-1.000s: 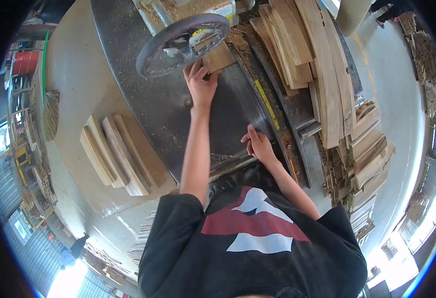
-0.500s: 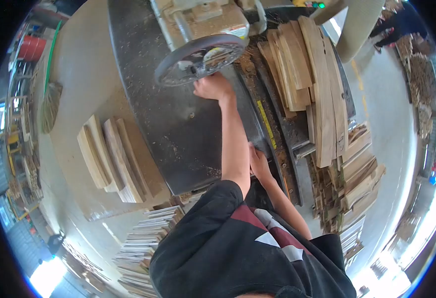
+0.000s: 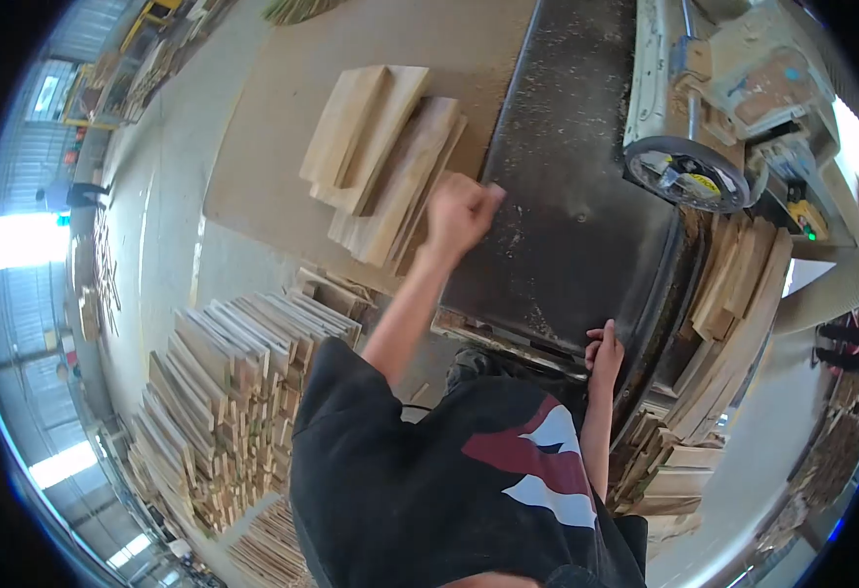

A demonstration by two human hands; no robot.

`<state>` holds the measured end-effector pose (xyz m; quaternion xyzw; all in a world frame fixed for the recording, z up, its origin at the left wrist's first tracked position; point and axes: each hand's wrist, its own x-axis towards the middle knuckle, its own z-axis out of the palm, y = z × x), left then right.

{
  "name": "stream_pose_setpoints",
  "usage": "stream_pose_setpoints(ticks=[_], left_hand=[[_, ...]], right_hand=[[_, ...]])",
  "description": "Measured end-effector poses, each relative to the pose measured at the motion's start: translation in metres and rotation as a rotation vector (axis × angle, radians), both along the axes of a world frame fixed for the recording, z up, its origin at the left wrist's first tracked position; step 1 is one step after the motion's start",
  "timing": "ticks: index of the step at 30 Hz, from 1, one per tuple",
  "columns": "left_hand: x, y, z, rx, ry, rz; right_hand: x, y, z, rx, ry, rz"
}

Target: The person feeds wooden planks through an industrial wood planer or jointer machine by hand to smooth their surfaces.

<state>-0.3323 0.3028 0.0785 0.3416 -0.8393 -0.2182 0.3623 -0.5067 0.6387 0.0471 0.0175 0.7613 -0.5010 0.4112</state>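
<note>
My left hand [image 3: 461,214] is raised over the gap between a pile of boards [image 3: 381,162] and the dark metal machine table [image 3: 576,127]. Its fingers are curled into a loose fist with nothing visible in them. The boards lie on the left, some overlapped by my wrist and hand in this view. At the front edge of the table is my right hand [image 3: 604,355], one finger stretched out and the others partly bent, holding nothing. Sawdust is scattered over the tabletop.
A machine head with a round handwheel [image 3: 689,174] stands over the table's far right. More boards [image 3: 743,279] lie along the right side. A large stack of boards [image 3: 243,382] stands at the lower left. People are in the background on both sides.
The view has swung left. My left hand has left the handwheel and come over beside the left board pile. My right hand stays near the table's front edge.
</note>
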Motion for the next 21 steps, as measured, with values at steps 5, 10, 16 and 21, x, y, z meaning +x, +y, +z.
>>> stream_pose_setpoints(ticks=[5,10,16,21], left_hand=[[0.098,-0.035,0.013,-0.111,-0.484,0.354],[0.111,-0.022,0.023,0.02,-0.643,0.195],[0.109,-0.011,0.129,0.198,-0.037,0.2],[0.115,0.025,0.163,0.711,0.258,0.298]], right_hand=[[-0.003,0.003,-0.003,0.03,0.009,0.016],[-0.008,-0.002,0.003,0.027,-0.1,0.073],[0.02,-0.058,0.058,-0.164,0.086,0.46],[0.061,-0.106,0.123,-0.433,0.477,0.717]])
